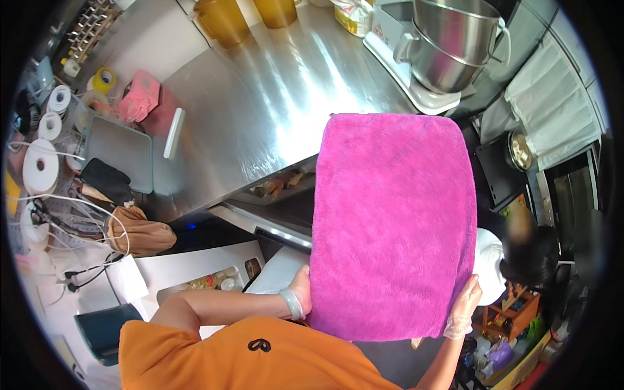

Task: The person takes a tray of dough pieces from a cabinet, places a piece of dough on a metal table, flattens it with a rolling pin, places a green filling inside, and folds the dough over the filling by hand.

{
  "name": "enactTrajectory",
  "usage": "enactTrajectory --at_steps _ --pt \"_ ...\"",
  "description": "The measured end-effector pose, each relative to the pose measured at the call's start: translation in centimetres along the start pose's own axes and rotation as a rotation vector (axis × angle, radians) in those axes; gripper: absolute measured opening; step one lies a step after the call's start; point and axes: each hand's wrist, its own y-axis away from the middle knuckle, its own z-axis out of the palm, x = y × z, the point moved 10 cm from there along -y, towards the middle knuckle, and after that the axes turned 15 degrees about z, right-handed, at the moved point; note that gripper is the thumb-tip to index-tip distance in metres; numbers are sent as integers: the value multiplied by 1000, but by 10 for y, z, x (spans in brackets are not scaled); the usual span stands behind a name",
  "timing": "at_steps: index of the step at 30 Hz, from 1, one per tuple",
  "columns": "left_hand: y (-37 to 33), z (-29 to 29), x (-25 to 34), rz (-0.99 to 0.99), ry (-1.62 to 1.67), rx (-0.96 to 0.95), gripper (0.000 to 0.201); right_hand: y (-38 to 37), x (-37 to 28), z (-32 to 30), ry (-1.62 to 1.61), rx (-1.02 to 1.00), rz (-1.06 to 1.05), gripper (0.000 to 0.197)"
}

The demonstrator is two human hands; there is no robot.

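My orange shirt is nearest, the pink towel spread just in front. L hand is closed on the towel's L edge near the bottom corner; R hand has the R edge, some fingers hidden, so can't tell how tight. Best to keep both hands at equal ht. and tension even, so the middle doesn't sag. Keep R elbow in b/c a co-worker is right by that edge. Beyond's the steel tabletop; mind the far corners re: steel bowls. Amber jugs are well apart.
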Motion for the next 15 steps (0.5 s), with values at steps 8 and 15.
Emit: enactTrajectory --at_steps 8,15 --pt "-25 1 71 125 230 -63 45 -52 -122 87 -8 -138 -211 52" --pt "-74 25 173 152 331 -108 49 -112 -217 192 68 -186 -285 64"
